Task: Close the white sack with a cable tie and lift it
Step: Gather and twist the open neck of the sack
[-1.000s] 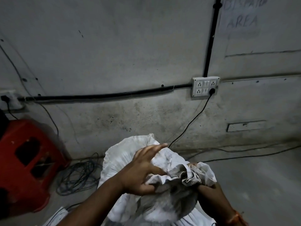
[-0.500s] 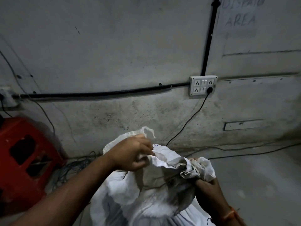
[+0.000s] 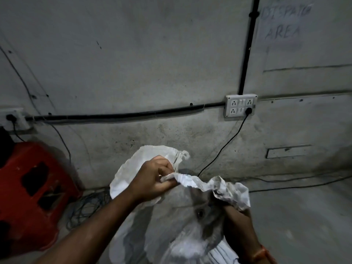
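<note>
The white sack [image 3: 144, 223] stands on the floor in front of me, its mouth crumpled and held up. My left hand [image 3: 152, 178] pinches the left part of the sack's rim between thumb and fingers. My right hand [image 3: 236, 223] grips the bunched rim at the right from below, partly hidden by the cloth. A loose white thread loop [image 3: 183, 155] sticks up from the sack's far edge. No cable tie is visible.
A red plastic stool [image 3: 32, 193] stands at the left, with a tangle of dark cables [image 3: 85, 204] on the floor beside it. A white socket box [image 3: 241, 105] with a plugged black cord hangs on the grey wall behind the sack. Concrete floor extends to the right.
My left hand went from lying spread on the sack's top to pinching the rim and drawing it leftward, stretching the mouth. My right hand stayed gripping the bunched cloth.
</note>
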{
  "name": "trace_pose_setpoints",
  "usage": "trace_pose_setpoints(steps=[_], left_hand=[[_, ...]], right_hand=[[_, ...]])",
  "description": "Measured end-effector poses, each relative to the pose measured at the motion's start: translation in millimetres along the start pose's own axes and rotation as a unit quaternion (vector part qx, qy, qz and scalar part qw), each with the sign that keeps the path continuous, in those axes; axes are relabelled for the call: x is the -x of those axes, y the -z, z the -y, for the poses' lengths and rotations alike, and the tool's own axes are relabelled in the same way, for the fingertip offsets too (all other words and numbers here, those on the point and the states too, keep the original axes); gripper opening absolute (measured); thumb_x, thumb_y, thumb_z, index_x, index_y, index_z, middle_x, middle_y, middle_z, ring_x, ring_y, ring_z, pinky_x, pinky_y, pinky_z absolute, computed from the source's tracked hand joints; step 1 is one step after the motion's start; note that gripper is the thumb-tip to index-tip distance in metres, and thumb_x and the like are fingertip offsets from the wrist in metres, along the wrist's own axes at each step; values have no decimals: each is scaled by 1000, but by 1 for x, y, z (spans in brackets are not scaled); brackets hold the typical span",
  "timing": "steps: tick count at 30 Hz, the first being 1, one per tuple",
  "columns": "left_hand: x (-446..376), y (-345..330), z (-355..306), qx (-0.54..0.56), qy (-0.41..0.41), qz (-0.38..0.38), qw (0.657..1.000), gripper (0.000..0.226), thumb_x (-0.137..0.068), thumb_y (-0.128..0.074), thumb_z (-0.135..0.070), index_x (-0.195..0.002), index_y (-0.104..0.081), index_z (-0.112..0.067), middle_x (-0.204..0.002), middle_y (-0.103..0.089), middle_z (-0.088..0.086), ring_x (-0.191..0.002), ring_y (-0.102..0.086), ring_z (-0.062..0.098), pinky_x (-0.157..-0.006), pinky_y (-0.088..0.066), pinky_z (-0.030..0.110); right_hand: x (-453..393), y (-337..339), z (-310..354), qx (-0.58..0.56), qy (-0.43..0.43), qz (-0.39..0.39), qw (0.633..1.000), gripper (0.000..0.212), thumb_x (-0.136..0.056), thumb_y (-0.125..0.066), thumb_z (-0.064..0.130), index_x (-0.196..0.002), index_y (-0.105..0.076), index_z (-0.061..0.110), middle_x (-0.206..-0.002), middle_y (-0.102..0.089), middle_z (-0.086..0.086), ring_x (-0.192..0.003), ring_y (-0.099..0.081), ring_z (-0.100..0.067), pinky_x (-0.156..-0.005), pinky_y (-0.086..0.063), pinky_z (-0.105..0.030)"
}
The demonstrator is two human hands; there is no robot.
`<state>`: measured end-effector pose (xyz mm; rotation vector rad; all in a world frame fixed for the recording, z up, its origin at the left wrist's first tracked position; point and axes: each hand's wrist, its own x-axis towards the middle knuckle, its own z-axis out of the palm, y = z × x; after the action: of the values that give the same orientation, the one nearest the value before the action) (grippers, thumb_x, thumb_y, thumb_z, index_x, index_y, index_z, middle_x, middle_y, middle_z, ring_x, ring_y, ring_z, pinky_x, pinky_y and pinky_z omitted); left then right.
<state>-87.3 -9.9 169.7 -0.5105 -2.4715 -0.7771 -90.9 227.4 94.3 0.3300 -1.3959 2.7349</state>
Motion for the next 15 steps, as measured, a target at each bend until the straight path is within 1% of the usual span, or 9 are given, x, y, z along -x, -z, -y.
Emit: trace_pose_setpoints(steps=[2, 4, 5, 6, 8, 10, 11, 13, 15], left_hand=[[-2, -9, -5, 5, 52, -41, 998, 32, -76, -88, -20, -56, -66, -9, -70, -68, 0, -76, -62, 19, -70, -50, 38], [-3, -17, -11, 11, 70, -63, 995, 31, -76, -85, -18, -55, -64, -9, -68, -67, -1, -78, -61, 20, -71, -50, 41], [-3, -20, -14, 10, 69, -65, 995, 29, -77, -82, -18, -56, -65, -9, -68, -67, -2, -79, -61, 19, -72, -50, 41], [-2, -23, -16, 9, 65, -63, 996, 26, -79, -79, -19, -58, -67, -9, -69, -67, -3, -81, -61, 19, -72, -50, 40], [1, -24, -18, 21, 64, -48, 997, 23, -82, -73, -23, -64, -72, -9, -75, -69, -5, -86, -60, 18, -75, -50, 39], [7, -20, -16, 25, 47, -12, 999, 24, -85, -66, -28, -72, -76, -9, -86, -71, -6, -91, -60, 18, -81, -49, 38], [11, -17, -13, 9, 23, 20, 999, 28, -83, -61, -30, -75, -76, -8, -92, -71, -6, -94, -59, 18, -83, -48, 37], [18, -11, -5, -43, -33, 114, 992, 32, -77, -57, -33, -79, -74, -5, -105, -69, -4, -99, -56, 18, -86, -48, 37], [22, -8, 3, -100, -63, 211, 970, 32, -74, -57, -34, -84, -73, -8, -118, -66, -6, -105, -54, 18, -89, -48, 36]], right_hand=[[-2, -19, -3, 14, -27, 52, 998, 33, -66, -83, -2, -94, -79, 14, -96, -80, -13, -89, -76, -22, -77, -63, -32], [-7, -30, -8, 64, -43, 112, 991, 58, -61, -93, 8, -113, -70, 8, -108, -76, -20, -101, -74, -29, -90, -60, -43], [-11, -33, -11, 86, -48, 116, 988, 71, -58, -95, 9, -121, -63, 10, -112, -74, -19, -105, -72, -29, -93, -59, -44], [-15, -37, -12, 108, -47, 110, 987, 75, -59, -94, 6, -125, -60, 15, -114, -74, -16, -107, -72, -28, -95, -58, -45], [-22, -41, -14, 177, -10, 104, 979, 56, -67, -88, 1, -116, -69, 17, -111, -76, -12, -105, -73, -28, -96, -57, -51], [-22, -39, -15, 231, 18, 78, 970, 32, -69, -83, 6, -100, -77, 13, -99, -79, -9, -97, -75, -27, -91, -57, -55], [-19, -36, -15, 228, 18, 57, 972, 28, -67, -81, 9, -94, -78, 14, -94, -80, -6, -92, -76, -22, -86, -59, -51], [-10, -27, -15, 206, 16, 43, 977, 26, -61, -82, 16, -86, -79, 21, -85, -80, 0, -84, -76, -11, -75, -60, -36], [-1, -16, -17, 184, -3, 58, 981, 28, -61, -84, 9, -86, -80, 21, -86, -80, -6, -84, -75, -15, -75, -60, -33]])
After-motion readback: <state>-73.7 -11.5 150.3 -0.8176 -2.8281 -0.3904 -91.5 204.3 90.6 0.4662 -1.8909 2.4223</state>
